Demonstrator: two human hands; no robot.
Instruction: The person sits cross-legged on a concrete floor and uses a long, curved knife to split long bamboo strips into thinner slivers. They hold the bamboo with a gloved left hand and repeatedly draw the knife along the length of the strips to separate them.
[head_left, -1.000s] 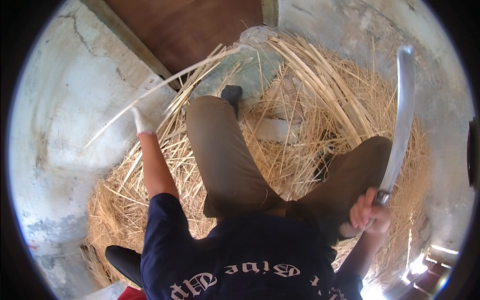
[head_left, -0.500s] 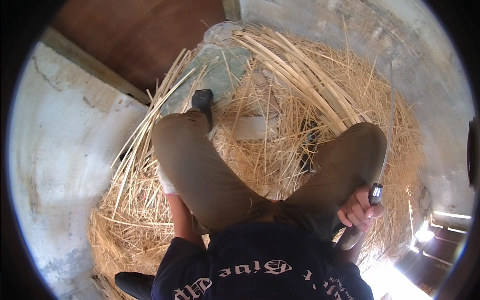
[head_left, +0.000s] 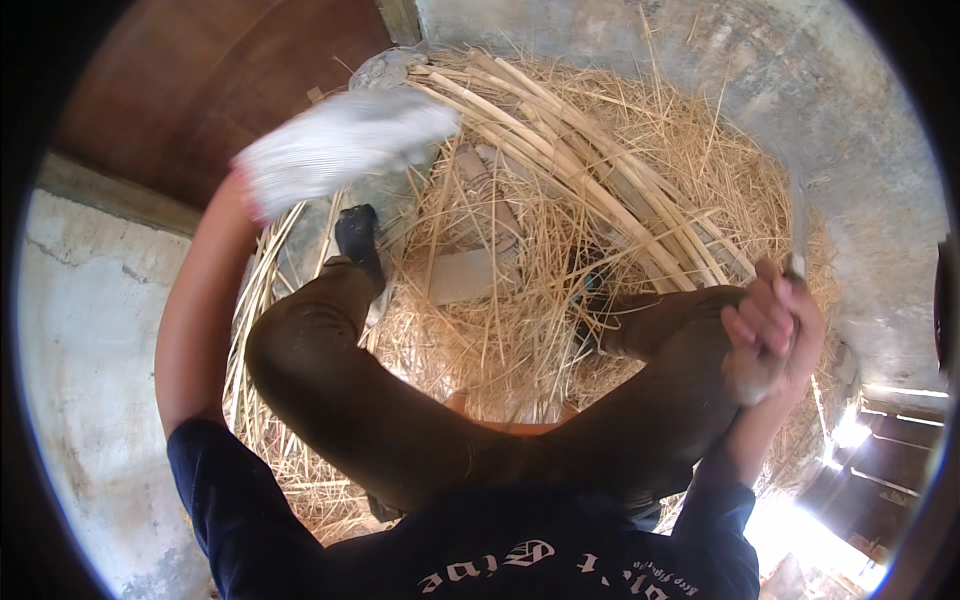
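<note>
My left hand (head_left: 345,145) wears a white knitted glove and is raised at the upper left, past my left knee. Motion blurs it, so its fingers do not show clearly and nothing can be made out in it. At the right, above my right knee, my right hand (head_left: 770,325) is bare and wrapped round the handle of a long knife (head_left: 748,382). The thin blade points away from me and is smeared. Nearby, beyond my right knee, lies a bundle of split bamboo strips (head_left: 640,215).
Fine shavings (head_left: 500,350) cover the floor between my legs. A flat pale block (head_left: 465,277) lies among them, in front of me. A worn concrete wall (head_left: 850,150) curves along the right, and a brown panel (head_left: 200,110) stands at the far left.
My gloved left hand has swung up and forward from beside my left thigh. My right hand has risen with the knife, and my knees have spread wider.
</note>
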